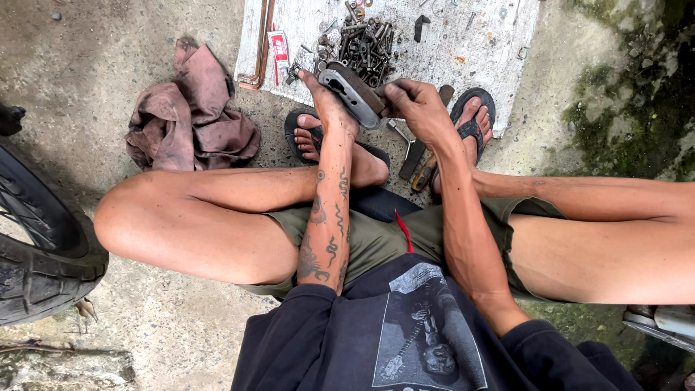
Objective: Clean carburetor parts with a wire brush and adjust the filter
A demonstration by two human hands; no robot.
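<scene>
Both your hands grip one grey metal part (352, 93): left hand (327, 103) under its near end, right hand (414, 103) clamped on its far end. Just beyond lies a heap of bolts (365, 45) on a white board (478, 51); a rag (190, 112) lies well left.

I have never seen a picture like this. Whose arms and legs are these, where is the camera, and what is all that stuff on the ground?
The camera sits on a person's head and looks down, so the arms and legs are that person's own. They sit low over a concrete floor, feet in sandals. Both hands hold one metal part between them: the left hand grips its near end, the right hand its far end. Beyond them lies a white board with a pile of bolts and nuts on it. A crumpled reddish rag lies to the left, and a tyre shows at the left edge. A hammer rests by the right foot.
</scene>
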